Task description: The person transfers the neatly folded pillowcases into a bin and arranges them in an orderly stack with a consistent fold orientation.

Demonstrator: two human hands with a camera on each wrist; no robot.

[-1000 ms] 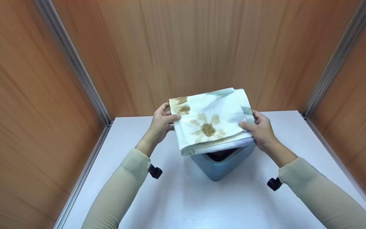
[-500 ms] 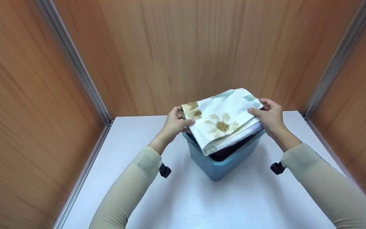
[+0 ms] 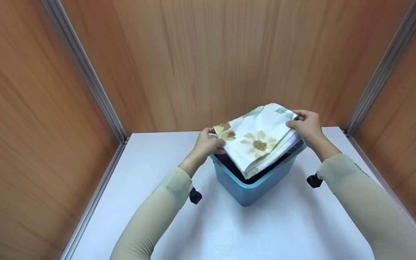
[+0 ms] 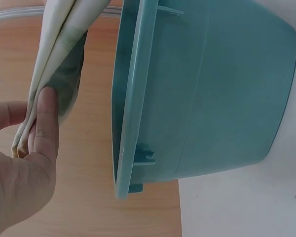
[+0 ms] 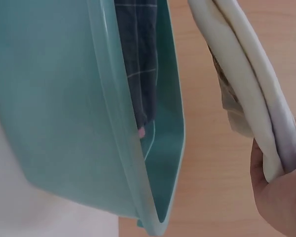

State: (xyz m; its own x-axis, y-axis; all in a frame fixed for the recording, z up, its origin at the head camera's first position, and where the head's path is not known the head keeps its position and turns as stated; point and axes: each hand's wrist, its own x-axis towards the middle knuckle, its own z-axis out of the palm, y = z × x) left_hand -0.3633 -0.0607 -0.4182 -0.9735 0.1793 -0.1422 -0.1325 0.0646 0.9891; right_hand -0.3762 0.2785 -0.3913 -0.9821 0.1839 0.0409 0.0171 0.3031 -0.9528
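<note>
A folded white cloth with brown and green flower print (image 3: 255, 137) is held above the blue plastic bin (image 3: 246, 191). My left hand (image 3: 209, 144) pinches its left edge, thumb on top. Its right edge is gripped by my right hand (image 3: 308, 126). In the left wrist view, the folded layers of the cloth (image 4: 64, 54) lie between thumb and fingers, apart from the bin's rim (image 4: 138, 98). The right wrist view shows the cloth's thick fold (image 5: 251, 84) in the right hand (image 5: 281, 197), also clear of the rim.
Inside the bin lies a dark checked cloth (image 5: 138, 59), with a small pink spot near its end. The bin stands on a white table (image 3: 179, 231). Wood-grain panels (image 3: 208, 65) rise behind and at both sides, joined by metal corner strips (image 3: 89, 72).
Both hands have moved to the right with the folded cloth, which has turned clockwise and now lines up more with the bin. More of the bin's opening shows below it.
</note>
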